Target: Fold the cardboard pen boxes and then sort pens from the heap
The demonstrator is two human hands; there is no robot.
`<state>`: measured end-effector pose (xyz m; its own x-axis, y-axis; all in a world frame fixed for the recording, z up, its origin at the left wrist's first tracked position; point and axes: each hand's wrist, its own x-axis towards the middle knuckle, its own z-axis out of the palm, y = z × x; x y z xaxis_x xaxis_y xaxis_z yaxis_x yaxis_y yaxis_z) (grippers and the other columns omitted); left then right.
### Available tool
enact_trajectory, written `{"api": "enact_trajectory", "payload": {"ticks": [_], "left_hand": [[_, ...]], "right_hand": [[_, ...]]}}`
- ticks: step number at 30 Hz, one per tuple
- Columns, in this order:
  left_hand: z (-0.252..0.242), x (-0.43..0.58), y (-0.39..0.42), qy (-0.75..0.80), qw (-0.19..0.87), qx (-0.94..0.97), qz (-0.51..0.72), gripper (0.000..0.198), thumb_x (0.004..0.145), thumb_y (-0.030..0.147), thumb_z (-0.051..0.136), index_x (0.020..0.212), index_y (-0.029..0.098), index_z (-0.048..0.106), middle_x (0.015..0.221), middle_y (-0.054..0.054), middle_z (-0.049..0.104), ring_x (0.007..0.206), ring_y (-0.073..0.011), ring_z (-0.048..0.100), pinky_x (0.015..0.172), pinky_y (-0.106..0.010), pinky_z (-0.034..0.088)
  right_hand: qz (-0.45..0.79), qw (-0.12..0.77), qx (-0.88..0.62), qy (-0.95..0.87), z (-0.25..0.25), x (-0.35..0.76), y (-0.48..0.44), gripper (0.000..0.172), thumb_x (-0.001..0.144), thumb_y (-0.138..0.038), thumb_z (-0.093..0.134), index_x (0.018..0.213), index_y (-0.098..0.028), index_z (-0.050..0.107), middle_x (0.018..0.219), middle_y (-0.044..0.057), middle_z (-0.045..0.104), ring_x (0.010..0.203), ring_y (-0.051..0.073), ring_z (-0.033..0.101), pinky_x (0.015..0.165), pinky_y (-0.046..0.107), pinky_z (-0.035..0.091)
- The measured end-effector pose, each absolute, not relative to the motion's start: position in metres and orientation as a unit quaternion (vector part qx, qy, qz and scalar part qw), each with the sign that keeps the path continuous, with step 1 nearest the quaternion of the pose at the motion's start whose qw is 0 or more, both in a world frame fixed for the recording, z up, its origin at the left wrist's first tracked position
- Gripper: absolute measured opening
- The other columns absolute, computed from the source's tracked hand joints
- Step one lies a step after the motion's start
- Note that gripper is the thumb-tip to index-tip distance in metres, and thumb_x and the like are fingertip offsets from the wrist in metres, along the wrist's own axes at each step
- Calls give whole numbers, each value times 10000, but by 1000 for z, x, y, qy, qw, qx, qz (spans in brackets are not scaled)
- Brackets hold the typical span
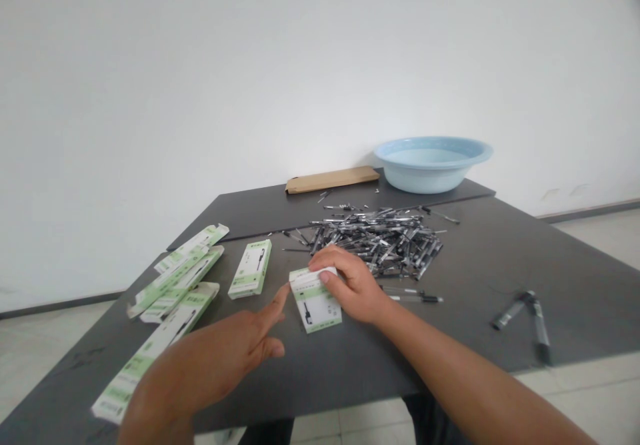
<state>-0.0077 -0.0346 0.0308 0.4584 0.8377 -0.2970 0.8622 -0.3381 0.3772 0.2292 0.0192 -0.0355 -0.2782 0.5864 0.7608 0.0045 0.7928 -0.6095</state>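
My right hand (350, 286) rests on the dark table and grips the far end of a small white and green box (316, 303), fingers curled over its edge. My left hand (235, 352) hovers close to the box's left side, index finger stretched out and touching its near left corner, holding nothing. Just behind my right hand lies a heap of black and silver pens (380, 238). One more closed box (251, 268) lies left of the held one.
Several flattened green and white box blanks (175, 278) lie at the table's left. A light blue basin (433, 162) and a brown envelope (333, 179) sit at the far edge. Two dark pens (525, 308) lie at the right. A grey table (500, 265) carries everything.
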Motion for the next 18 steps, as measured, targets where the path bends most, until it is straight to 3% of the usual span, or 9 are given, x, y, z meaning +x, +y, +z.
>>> {"api": "enact_trajectory", "payload": {"ticks": [9,18], "left_hand": [[36,-8,-36,509,261,819,-49,671,926,459,424,1509,261,160,1278,-86,610,1102,-262,593,933,-359,429],[26,-16,-36,511,236,826,-27,654,922,495,430,1490,223,254,1149,-94,679,1044,-267,624,905,-335,453]], "right_hand": [[238,543,-174,-786,-38,235,17,283,882,-162,536,1157,-187,600,1103,99,630,1078,197,564,939,375,449],[242,529,-178,-794,-42,234,18,239,891,-174,535,1096,-217,651,1174,96,602,1075,178,582,916,360,462]]}}
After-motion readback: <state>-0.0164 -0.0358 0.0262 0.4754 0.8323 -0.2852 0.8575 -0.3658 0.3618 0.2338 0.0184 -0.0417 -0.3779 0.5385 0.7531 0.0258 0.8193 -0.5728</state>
